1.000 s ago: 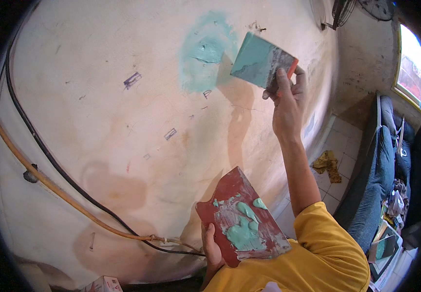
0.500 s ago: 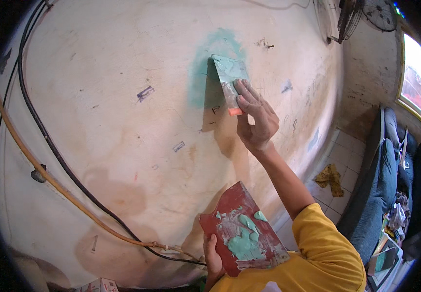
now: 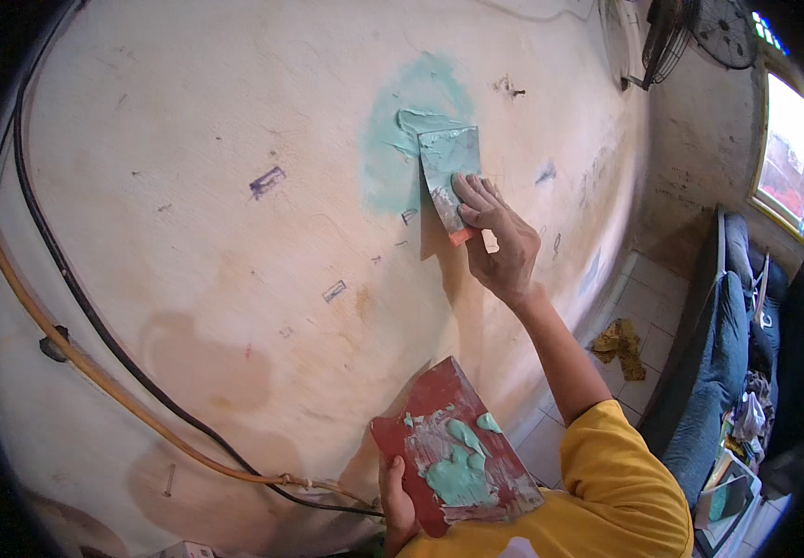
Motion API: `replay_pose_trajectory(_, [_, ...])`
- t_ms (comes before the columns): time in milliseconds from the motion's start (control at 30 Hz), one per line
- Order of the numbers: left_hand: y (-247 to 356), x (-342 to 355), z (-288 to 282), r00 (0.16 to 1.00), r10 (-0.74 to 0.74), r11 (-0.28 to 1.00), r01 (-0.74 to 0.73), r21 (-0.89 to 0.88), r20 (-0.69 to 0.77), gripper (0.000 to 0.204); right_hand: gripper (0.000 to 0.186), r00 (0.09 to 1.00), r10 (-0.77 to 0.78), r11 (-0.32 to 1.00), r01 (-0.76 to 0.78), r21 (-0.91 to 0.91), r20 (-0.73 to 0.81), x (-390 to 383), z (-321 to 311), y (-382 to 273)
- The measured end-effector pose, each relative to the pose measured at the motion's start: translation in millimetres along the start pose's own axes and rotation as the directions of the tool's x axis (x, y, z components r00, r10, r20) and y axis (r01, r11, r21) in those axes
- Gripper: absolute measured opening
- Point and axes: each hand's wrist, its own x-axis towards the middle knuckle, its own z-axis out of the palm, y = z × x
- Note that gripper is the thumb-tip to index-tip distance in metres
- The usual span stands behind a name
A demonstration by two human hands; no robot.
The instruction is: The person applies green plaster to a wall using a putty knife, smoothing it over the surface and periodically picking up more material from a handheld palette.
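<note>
My right hand (image 3: 504,232) is closed round a putty knife (image 3: 448,163) with a wide metal blade and a bit of orange handle showing. Its smeared blade lies close against the wall, over the lower right of a green filler patch (image 3: 388,177). A thick ridge of fresh filler (image 3: 425,121) stands out just above the blade's edge. Low in the picture, my left hand (image 3: 398,493) grips the left edge of a dark red board (image 3: 420,484). Soft green filler (image 3: 462,474) lies in lumps and smears on that board.
Black cable (image 3: 95,312) and an orange hose (image 3: 113,386) run down the wall's left side. A nail (image 3: 518,93) sticks out right of the patch. Fans (image 3: 699,37) hang at upper right. A dark blue sofa (image 3: 699,363) and a brown cloth (image 3: 620,346) are at right.
My right hand has moved the putty knife slightly down and right, and a thick ridge of filler now shows on the patch. The board stays in my left hand.
</note>
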Motion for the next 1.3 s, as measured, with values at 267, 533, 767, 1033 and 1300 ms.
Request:
replay_pose_trajectory(267, [18, -1, 16, 0.995, 0.016, 0.999, -0.021, 0.050, 0.098, 0.047, 0.016, 0.967, -0.135, 0.988, 0.147, -0.043, 0.215, 30, -42, -24])
replay_pose_trajectory(533, [10, 7, 5, 0.987, -0.010, 1.000, 0.010, -0.001, 0.159, 0.046, 0.013, 0.949, 0.204, 0.950, -0.251, -0.185, -0.238, 42, -33, -14])
replay_pose_trajectory(767, [11, 3, 5, 0.995, 0.037, 0.996, -0.044, 0.074, 0.096, 0.044, 0.011, 0.917, 0.247, 0.934, -0.311, -0.178, -0.312, 52, -15, -17])
replay_pose_trajectory(1033, [12, 8, -2, 0.991, -0.016, 0.997, 0.005, 0.083, 0.131, 0.044, 0.013, 0.962, 0.081, 0.976, -0.130, -0.174, -0.263, 60, -15, -49])
replay_pose_trajectory(1300, [14, 8, 0, 0.988, -0.038, 0.999, 0.037, 0.007, 0.153, 0.044, 0.012, 0.959, 0.140, 0.951, -0.200, -0.238, -0.247, 72, -20, -36])
